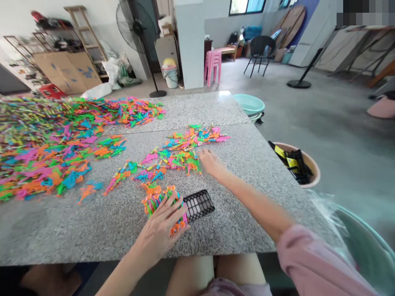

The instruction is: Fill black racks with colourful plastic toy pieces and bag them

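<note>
My left hand point(165, 218) lies with outstretched, spread fingers across a stack of small bright plastic toys point(152, 204) in orange, green, pink and blue. Its thumb rests by the stack's near end. Under and right of that stack, a black plastic lattice basket point(200, 205) shows its bare right part. My right hand point(211, 162) is at the right edge of a loose heap of the same toys point(185, 158), fingers a little bent and apart. Nothing shows in its grasp, though its fingertips are partly hidden.
A much larger heap of toys point(46, 160) covers the left of the speckled stone table point(243, 205). Right of the table stand a tub holding black baskets point(313, 166), a turquoise basin point(251, 102) and a green tub point(364, 230). A standing fan point(138, 28) is behind.
</note>
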The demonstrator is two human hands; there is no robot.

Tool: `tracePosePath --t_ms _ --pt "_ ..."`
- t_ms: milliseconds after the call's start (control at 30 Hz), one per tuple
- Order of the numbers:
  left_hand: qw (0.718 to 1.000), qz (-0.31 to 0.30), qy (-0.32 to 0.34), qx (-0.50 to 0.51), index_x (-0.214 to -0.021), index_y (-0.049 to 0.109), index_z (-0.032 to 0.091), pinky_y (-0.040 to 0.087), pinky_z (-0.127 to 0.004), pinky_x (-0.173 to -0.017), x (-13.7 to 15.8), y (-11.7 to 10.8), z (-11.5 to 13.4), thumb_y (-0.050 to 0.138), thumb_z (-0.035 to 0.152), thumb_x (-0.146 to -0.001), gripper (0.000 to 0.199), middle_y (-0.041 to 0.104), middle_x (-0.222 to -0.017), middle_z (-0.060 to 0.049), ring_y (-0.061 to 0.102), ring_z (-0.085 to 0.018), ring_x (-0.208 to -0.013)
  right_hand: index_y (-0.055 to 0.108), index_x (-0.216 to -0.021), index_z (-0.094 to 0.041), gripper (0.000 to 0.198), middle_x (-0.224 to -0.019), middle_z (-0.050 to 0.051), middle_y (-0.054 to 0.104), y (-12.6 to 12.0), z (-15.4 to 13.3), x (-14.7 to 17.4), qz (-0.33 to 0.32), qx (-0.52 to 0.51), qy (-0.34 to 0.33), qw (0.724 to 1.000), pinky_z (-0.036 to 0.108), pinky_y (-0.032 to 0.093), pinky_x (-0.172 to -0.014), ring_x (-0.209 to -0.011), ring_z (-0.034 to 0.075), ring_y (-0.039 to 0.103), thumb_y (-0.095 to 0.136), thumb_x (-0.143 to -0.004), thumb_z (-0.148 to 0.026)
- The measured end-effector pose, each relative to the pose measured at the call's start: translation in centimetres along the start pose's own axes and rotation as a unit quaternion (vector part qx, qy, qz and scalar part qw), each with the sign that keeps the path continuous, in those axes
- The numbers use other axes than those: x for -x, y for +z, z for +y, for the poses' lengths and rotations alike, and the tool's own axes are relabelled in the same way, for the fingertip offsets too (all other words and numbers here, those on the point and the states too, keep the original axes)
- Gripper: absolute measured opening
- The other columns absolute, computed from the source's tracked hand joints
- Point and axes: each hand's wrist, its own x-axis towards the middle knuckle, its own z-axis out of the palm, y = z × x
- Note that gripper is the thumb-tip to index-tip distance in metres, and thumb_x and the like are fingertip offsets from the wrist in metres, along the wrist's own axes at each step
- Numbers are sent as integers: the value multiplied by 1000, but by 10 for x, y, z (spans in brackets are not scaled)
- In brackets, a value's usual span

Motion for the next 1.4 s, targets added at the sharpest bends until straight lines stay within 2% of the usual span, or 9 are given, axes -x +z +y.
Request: tracePosePath --t_ms 100,200,367,500,633,767,967,1133,1400 --pt "1000 -5 4 -4 -122 63 17 52 -51 -102 2 -2 -2 54 33 -97 31 63 -133 -10 51 -32 -133 62 -115 -13 34 -128 18 59 4 25 -45 9 107 -99 989 32 50 -80 -113 24 58 41 -91 -1" --pt "999 -24 7 20 -122 63 18 49 -50 -107 6 -8 -7 59 32 -95 31 62 -135 -9 46 -30 -137 66 -98 -13 26 -111 14 65 17 45 -51 2 103 -175 979 30 48 -83 -107 22 59 42 -94 -5" --pt "997 -56 -3 61 -126 61 19 42 -51 -113 9 -12 -11 59 27 -95 32 59 -139 -8 38 -29 -142 64 -84 -16 4 -87 5 65 42 58 15 87 -146 -54 984 26 46 -70 -75 15 60 61 -85 -19" --pt "996 -40 0 76 -122 63 17 41 -51 -113 6 -11 -11 60 29 -95 30 61 -136 -10 39 -29 -142 58 -81 -19 5 -66 -3 59 62 23 72 47 -393 48 917 22 42 -55 -56 11 54 60 -76 -19" --pt "996 -54 -9 76 -122 63 17 40 -52 -114 5 -12 -9 60 30 -95 30 61 -136 -10 39 -30 -142 53 -77 -20 14 -69 -4 55 67 -11 87 69 -471 53 878 22 41 -57 -61 12 53 61 -67 -13" --pt "995 -63 -23 74 -123 62 19 38 -51 -116 6 -14 -8 59 31 -95 31 60 -138 -9 37 -29 -143 51 -78 -20 17 -70 -4 57 60 -32 77 41 -432 47 900 23 42 -59 -63 12 55 60 -68 -9" --pt "995 -67 -13 72 -123 62 19 39 -52 -115 6 -15 -10 58 30 -96 30 59 -139 -9 39 -30 -142 56 -104 -20 34 -90 1 71 65 -68 61 10 -364 -34 931 26 48 -78 -86 17 67 65 -74 -10" --pt "997 -56 3 46 -128 58 19 41 -51 -114 4 -15 -8 57 26 -96 33 54 -144 -10 35 -30 -144 55 -121 -14 43 -92 9 72 59 -80 53 -29 -204 -64 976 28 48 -72 -84 23 68 60 -79 -10" --pt "994 -87 71 13 -126 58 17 37 -47 -117 -8 -25 -8 55 27 -97 31 57 -141 -8 41 -26 -141 56 -116 -12 29 -85 11 72 45 -94 59 -45 -127 -90 987 28 45 -64 -77 22 67 49 -88 -10"
